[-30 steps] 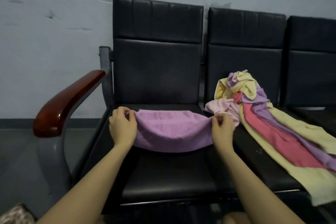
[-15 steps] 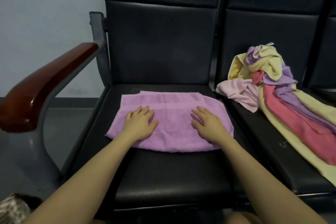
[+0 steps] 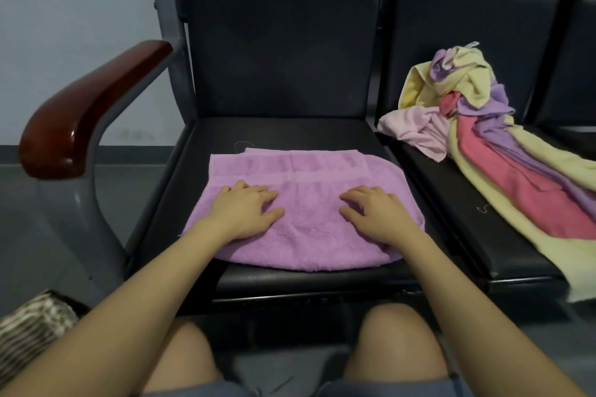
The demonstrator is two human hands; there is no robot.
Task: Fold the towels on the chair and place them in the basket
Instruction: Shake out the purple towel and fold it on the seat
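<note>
Nearest to us, our bare knees are sitting at the front edge of the black padded chair seat (image 3: pixel 322 135). At the lower left corner we're seeing a brown-and-cream woven thing (image 3: pixel 30 329); we're guessing it's the basket, but we can't tell what's in it, since only a cropped edge shows.

On the seat we're pressing both hands flat on the lilac terry towel (image 3: pixel 300 203), which is lying folded once with its woven band running across the far half. Our left hand (image 3: pixel 246 213) is resting palm down, fingers spread and slightly bent, gripping nothing. Our right hand (image 3: pixel 374 214) is doing the same just beside it, with a bare strip of towel between the two.

We're judging this as the smoothing step before the next fold. To do it well: we're wanting to sweep outward from the centre to push out wrinkles, square the rounded right corner, line up the edges, then pinch two corners on one side and bring them across.

Further back on the neighbouring black seat (image 3: pixel 477 203), the loose heap of unfolded towels (image 3: pixel 483 138) is lying well apart from our hands: pale yellow, pink, red and purple, tangled, trailing off the front edge. Those are not yet done.

Left of us, a glossy reddish-brown wooden armrest (image 3: pixel 87 109).
</note>
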